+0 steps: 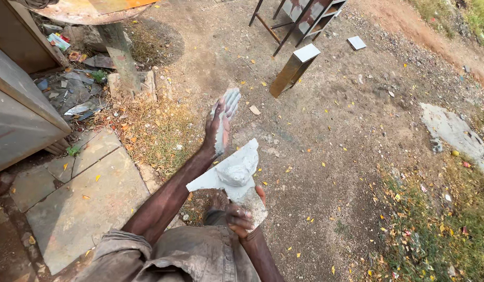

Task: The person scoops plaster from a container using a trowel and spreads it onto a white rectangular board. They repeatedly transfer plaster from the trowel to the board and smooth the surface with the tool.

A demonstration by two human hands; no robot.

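Observation:
My right hand (241, 216) grips the near corner of a flat pale board (210, 180). A lump of grey putty (235, 171) sits on top of the board. My left hand (220, 125) is raised just above and beyond the board, fingers stretched out and smeared with grey putty. It holds a thin flat scraper (220, 138), seen edge-on along the palm and also coated in putty. The scraper's lower end is close to the lump; I cannot tell if they touch. My dusty grey clothing (174, 256) fills the bottom of the view.
A grey metal cabinet (17, 115) stands at left beside stone paving slabs (80, 203). A rusty round top on a post (119, 52) rises from litter and dry grass. On the dirt ahead lie a metal box section (294, 68) and a metal frame (299, 18).

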